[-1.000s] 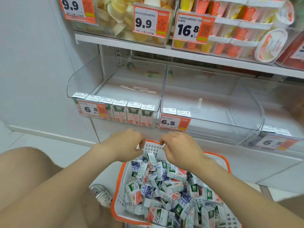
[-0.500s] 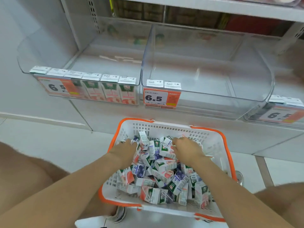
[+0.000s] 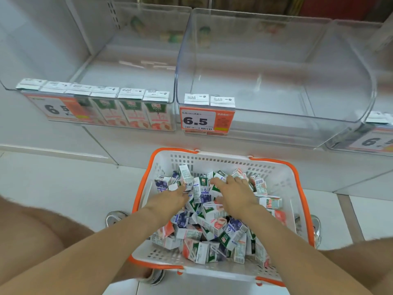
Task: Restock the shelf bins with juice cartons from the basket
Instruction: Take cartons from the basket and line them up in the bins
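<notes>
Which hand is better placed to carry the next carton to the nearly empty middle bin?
Right, probably: the right hand rests on cartons directly below the middle bin; the left hand sits further left.

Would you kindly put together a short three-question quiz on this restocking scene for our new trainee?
1. True or false: the left hand and the right hand both reach into the basket.
2. How many juice cartons stand at the front of the middle bin? A one, B two, C six.
3. Fill in: the price tag on the middle bin reads ___.

Key: 1 true; 2 B; 3 6.5.
</notes>
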{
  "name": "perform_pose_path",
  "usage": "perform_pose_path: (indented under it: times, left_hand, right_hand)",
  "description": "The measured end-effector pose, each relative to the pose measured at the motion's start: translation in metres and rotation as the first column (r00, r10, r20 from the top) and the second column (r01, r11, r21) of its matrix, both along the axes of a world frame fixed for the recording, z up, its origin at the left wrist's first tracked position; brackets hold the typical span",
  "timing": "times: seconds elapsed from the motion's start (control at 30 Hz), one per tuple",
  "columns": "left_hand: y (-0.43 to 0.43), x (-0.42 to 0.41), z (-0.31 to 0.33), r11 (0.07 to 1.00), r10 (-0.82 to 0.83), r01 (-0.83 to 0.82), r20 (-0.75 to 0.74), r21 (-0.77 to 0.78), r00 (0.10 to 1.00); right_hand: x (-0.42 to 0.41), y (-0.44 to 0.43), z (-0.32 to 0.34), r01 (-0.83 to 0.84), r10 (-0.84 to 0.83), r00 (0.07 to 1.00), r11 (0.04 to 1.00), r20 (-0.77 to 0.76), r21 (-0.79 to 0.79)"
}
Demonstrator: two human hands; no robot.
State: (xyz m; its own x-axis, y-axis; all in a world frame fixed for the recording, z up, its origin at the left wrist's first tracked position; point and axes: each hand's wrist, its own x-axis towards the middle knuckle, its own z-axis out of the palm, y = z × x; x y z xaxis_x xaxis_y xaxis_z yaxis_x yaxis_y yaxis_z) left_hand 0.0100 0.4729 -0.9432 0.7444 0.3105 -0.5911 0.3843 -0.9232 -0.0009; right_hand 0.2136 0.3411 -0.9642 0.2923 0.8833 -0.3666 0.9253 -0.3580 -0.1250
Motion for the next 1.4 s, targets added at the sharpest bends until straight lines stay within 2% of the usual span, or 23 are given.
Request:
perform_pose_path:
  times: [0.03,0.07,0.13,0.17,0.2,0.23,0.3,0.33,0.37,0.43,0.5,0.6,0.73,0.8,0.87,0.93,1.03,1.1,1.2,1.3,1.37,1.4]
  left_hand:
    - [-0.001,-0.001,-0.002,1.0,0.013,-0.013,0.03,-0.003,0.999]
    - [-0.002,-0.001,-0.004,0.999,0.047,-0.047,0.067,-0.001,0.997]
    - [-0.002,0.001,0.0,0.977,0.213,-0.21,0.177,-0.035,0.961]
    - [-0.001,0.004,0.006,0.944,0.327,-0.309,0.219,-0.115,0.919]
    - [0.001,0.007,0.014,0.89,0.444,-0.393,0.24,-0.232,0.863]
    - [0.003,0.009,0.023,0.8,0.57,-0.462,0.244,-0.383,0.785]
    - [0.006,0.012,0.045,0.511,0.799,-0.538,0.139,-0.67,0.584]
    - [0.008,0.012,0.057,0.357,0.86,-0.53,0.05,-0.769,0.507]
    - [0.008,0.011,0.07,0.24,0.882,-0.5,-0.027,-0.832,0.47]
    - [0.005,0.009,0.094,0.12,0.889,-0.43,-0.096,-0.895,0.448]
    - [0.001,0.007,0.116,0.11,0.9,-0.383,-0.072,-0.917,0.43]
    - [-0.003,0.001,0.144,0.186,0.915,-0.338,0.037,-0.922,0.401]
    - [0.003,-0.014,0.177,0.413,0.861,-0.313,0.256,-0.855,0.439]
    - [0.008,-0.023,0.191,0.488,0.83,-0.302,0.329,-0.819,0.451]
    - [0.015,-0.032,0.204,0.503,0.827,-0.275,0.364,-0.819,0.428]
    - [0.023,-0.04,0.214,0.464,0.853,-0.228,0.363,-0.856,0.375]
    - [0.032,-0.046,0.226,0.37,0.915,-0.19,0.321,-0.91,0.245]
    - [0.035,-0.047,0.229,0.292,0.955,-0.171,0.277,-0.941,0.105]
    - [0.04,-0.05,0.231,0.188,0.979,-0.093,0.194,-0.978,-0.064]
    - [0.043,-0.054,0.233,0.081,0.992,0.045,0.076,-0.996,-0.103]
    - [0.043,-0.056,0.236,0.03,0.997,0.088,0.023,-0.996,-0.071]
    - [0.043,-0.058,0.238,0.045,0.998,0.063,0.042,-0.997,-0.042]
  right_hand:
    - [0.001,-0.002,0.007,0.085,-0.076,0.989,0.994,-0.126,0.064]
    - [0.001,-0.003,0.016,0.207,-0.166,0.934,0.973,-0.316,0.1]
    - [0.0,-0.002,0.038,0.456,-0.314,0.668,0.889,-0.674,0.038]
    - [-0.001,-0.001,0.05,0.532,-0.356,0.54,0.847,-0.762,-0.019]
    - [-0.003,0.0,0.061,0.578,-0.381,0.47,0.815,-0.796,-0.049]
    - [-0.007,0.0,0.072,0.612,-0.387,0.437,0.789,-0.812,-0.047]
    - [-0.016,-0.003,0.089,0.68,-0.383,0.387,0.733,-0.839,-0.021]
    - [-0.019,-0.005,0.096,0.697,-0.362,0.364,0.717,-0.858,-0.006]
    - [-0.022,-0.008,0.101,0.699,-0.321,0.371,0.714,-0.871,0.034]
    - [-0.027,-0.013,0.11,0.673,-0.244,0.484,0.718,-0.84,0.179]
    - [-0.033,-0.016,0.12,0.65,-0.22,0.575,0.707,-0.788,0.277]
    - [-0.043,-0.02,0.139,0.604,-0.175,0.662,0.7,-0.729,0.38]
    - [-0.063,-0.023,0.167,0.511,-0.07,0.759,0.682,-0.648,0.524]
    - [-0.072,-0.019,0.184,0.469,-0.032,0.792,0.673,-0.61,0.573]
    - [-0.08,-0.014,0.204,0.439,0.015,0.797,0.672,-0.603,0.597]
    - [-0.089,-0.007,0.227,0.445,0.049,0.782,0.654,-0.622,0.612]
    - [-0.097,0.006,0.245,0.569,0.032,0.701,0.577,-0.713,0.585]
    - [-0.099,0.017,0.244,0.67,-0.001,0.619,0.522,-0.786,0.527]
    - [-0.104,0.033,0.234,0.802,-0.021,0.423,0.475,-0.906,0.363]
    - [-0.111,0.045,0.224,0.843,0.017,0.23,0.496,-0.973,0.208]
    - [-0.116,0.052,0.224,0.841,0.071,0.162,0.512,-0.984,0.175]
    - [-0.118,0.056,0.228,0.84,0.101,0.149,0.513,-0.984,0.18]
